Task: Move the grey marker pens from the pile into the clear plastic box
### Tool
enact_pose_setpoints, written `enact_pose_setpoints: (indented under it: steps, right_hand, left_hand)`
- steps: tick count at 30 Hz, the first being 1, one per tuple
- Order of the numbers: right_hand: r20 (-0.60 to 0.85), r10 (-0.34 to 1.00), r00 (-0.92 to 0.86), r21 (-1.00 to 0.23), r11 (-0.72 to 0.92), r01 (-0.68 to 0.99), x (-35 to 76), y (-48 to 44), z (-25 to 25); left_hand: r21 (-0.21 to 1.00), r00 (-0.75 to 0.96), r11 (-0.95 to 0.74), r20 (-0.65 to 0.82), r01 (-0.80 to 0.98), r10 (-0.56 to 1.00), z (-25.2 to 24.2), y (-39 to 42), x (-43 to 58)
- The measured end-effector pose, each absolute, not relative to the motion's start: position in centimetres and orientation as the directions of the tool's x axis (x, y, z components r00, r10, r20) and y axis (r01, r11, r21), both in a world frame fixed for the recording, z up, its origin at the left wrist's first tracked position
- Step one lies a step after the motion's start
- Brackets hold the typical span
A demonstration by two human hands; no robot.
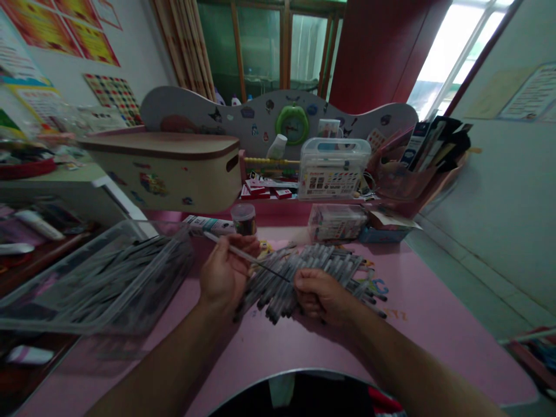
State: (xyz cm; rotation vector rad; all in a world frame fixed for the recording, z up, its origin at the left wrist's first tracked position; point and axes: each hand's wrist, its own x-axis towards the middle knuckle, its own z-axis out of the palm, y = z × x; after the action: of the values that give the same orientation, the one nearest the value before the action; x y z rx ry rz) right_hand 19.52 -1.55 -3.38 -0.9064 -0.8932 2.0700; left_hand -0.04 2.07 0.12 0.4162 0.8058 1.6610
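A heap of several grey pens lies on the pink desk in front of me. My left hand is closed around one thin pen that points up and to the left, just left of the heap. My right hand rests on the near edge of the heap with its fingers curled over some pens. A dark thin refill or pen tip runs between the two hands.
A clear plastic tray full of more pens sits at the left. Behind stand a small dark jar, a cream lidded box, a clear marker case, smaller boxes and a holder with stationery.
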Motion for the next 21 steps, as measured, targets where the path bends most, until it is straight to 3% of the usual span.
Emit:
enact_pose_setpoints:
  steps: [5, 8, 12, 15, 17, 21]
  right_hand:
    - [-0.284, 0.920, -0.272, -0.810, -0.382, -0.446, 19.5, -1.1, -3.3]
    - [-0.228, 0.957, -0.178, -0.877, -0.282, -0.388, 19.0, -1.2, -3.3]
    - [-0.074, 0.976, -0.207, -0.957, -0.128, -0.261, 17.8, -2.2, -3.5]
    - [-0.016, 0.981, -0.191, -0.953, -0.072, -0.293, 17.5, -2.6, -3.9]
    - [0.056, 0.989, -0.138, -0.984, 0.032, -0.175, 17.9, -2.6, -4.0]
    - [0.375, 0.926, 0.049, -0.922, 0.367, 0.126, 18.6, -2.8, -3.8]
  left_hand:
    - [0.537, -0.258, -0.073, -0.278, -0.840, 0.925, 1.1, 3.5, -1.8]
    - [0.617, -0.122, 0.069, -0.262, -0.784, 0.957, 0.6, 2.0, -0.3]
    - [0.738, 0.154, 0.338, -0.308, -0.584, 0.939, -0.9, -0.7, 2.9]
    - [0.730, 0.168, 0.386, -0.356, -0.564, 0.919, -1.8, -1.4, 3.8]
    - [0.695, 0.154, 0.412, -0.404, -0.589, 0.902, -1.8, -1.2, 3.7]
    - [0.556, 0.263, 0.561, -0.526, -0.613, 0.809, -1.2, -1.2, 3.5]
